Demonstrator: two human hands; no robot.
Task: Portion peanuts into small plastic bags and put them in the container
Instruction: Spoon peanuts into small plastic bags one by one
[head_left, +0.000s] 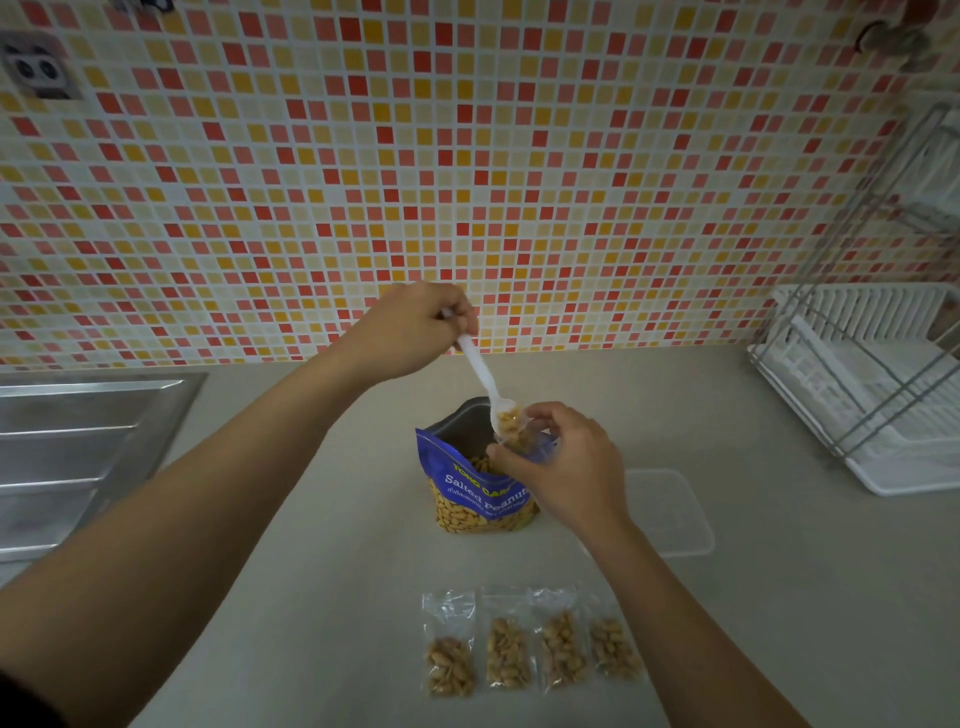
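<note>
White plastic spoon (480, 375) in my gripping left hand (415, 328) meets the small clear plastic bag (525, 442) my right hand (567, 467) pinches.

The peanut bag (478, 493) stands on the counter (337, 597), container (670, 514) to its right, four filled bags (506, 649) in front, sink (67, 457) left.

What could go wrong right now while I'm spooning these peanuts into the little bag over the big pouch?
1. The white spoon in your left hand carries a full load to the small bag that your right hand pinches; its mouth looks narrow, so peanuts may spill past it.
2. The peanut pouch stands open just beneath your right hand; a nudge could tip it over onto the counter.
</note>
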